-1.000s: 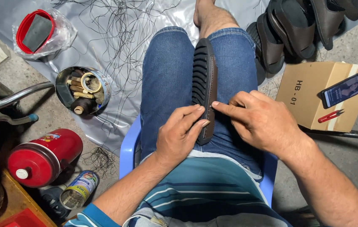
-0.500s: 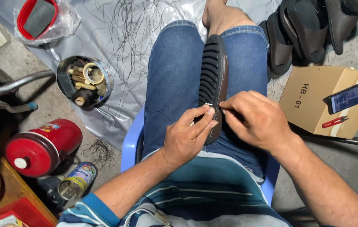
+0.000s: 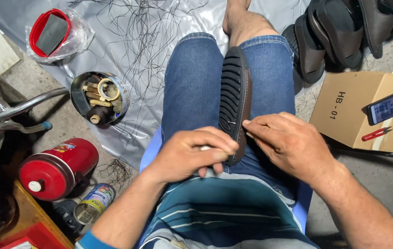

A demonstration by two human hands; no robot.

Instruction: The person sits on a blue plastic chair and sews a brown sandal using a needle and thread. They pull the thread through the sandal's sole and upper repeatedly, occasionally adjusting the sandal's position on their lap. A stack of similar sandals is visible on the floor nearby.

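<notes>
My left hand point(image 3: 192, 154) closed on a pale tool handle, drawn back from its earlier spot at the sole edge | my right hand point(image 3: 288, 143) pinches the black ridged shoe sole point(image 3: 234, 99), upright between my knees | stitch pulling through, I judge.

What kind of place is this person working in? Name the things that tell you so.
Probably a small shoe-repair spot, set up on the ground. The hands work on a ridged shoe sole held between the knees, a tin of thread spools stands on the grey sheet, and dark sandals wait nearby.
</notes>
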